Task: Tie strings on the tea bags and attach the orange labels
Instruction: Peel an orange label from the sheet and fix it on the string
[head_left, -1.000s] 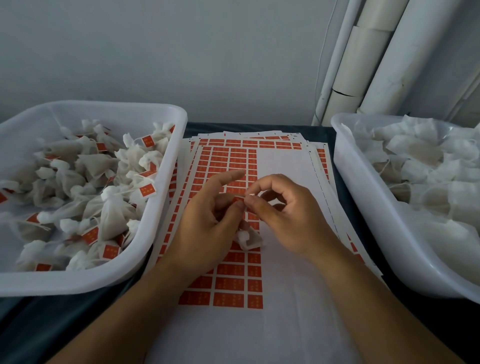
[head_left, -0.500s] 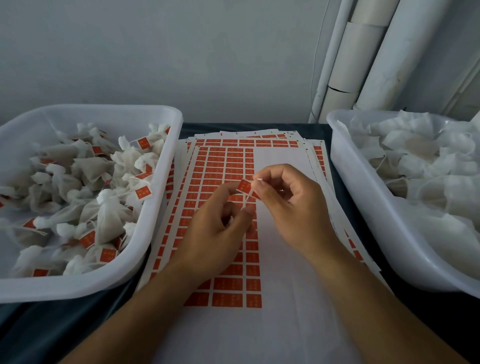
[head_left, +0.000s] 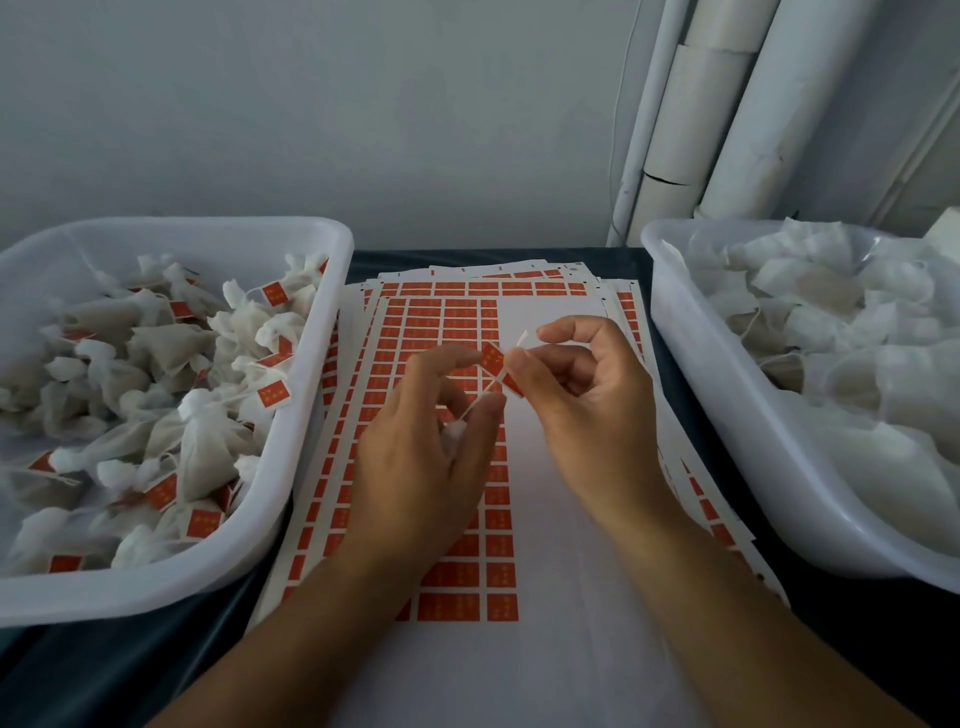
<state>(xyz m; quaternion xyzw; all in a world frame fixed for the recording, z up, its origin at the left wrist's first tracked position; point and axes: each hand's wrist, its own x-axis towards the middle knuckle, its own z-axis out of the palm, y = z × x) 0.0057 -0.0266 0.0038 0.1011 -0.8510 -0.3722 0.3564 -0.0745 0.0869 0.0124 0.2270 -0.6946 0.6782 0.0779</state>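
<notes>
Nearest the camera, both forearms are reaching in over the top label sheet, which is lying on a fanned stack of sheets on the dark table. The left hand is curling around a small white tea bag, with only a tuft of it showing between thumb and fingers. From there a white string is running up and to the right, now drawn taut, whereas a second ago the two hands were bunched close together above the bag. The right hand is pinching the string's upper end against an orange label between thumb and forefinger; the label has come up off the sheet and is now showing unfolded beside the string, whose loose tip is sticking up past the fingertips. Further left, a white tub is holding tied, labelled tea bags; on the right another tub is holding plain ones. Behind stand white pipes against the wall.
</notes>
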